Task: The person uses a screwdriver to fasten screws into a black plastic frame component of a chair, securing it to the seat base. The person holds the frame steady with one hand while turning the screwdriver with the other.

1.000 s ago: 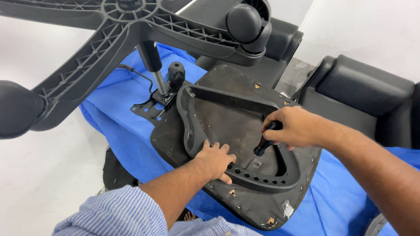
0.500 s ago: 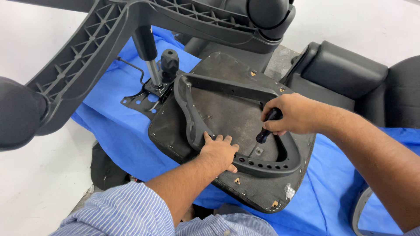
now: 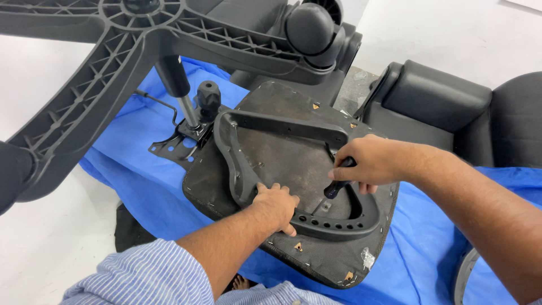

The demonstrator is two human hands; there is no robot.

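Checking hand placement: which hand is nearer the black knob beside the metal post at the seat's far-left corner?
Left. The left hand rests on the black plastic frame, below-right of the knob; the right hand grips a dark tool handle farther right.

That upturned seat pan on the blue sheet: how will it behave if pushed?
The seat pan looks like a stiff board, so it likely moves as one piece. It overhangs the blue sheet and may tip. The left hand pressing the black frame probably steadies it.
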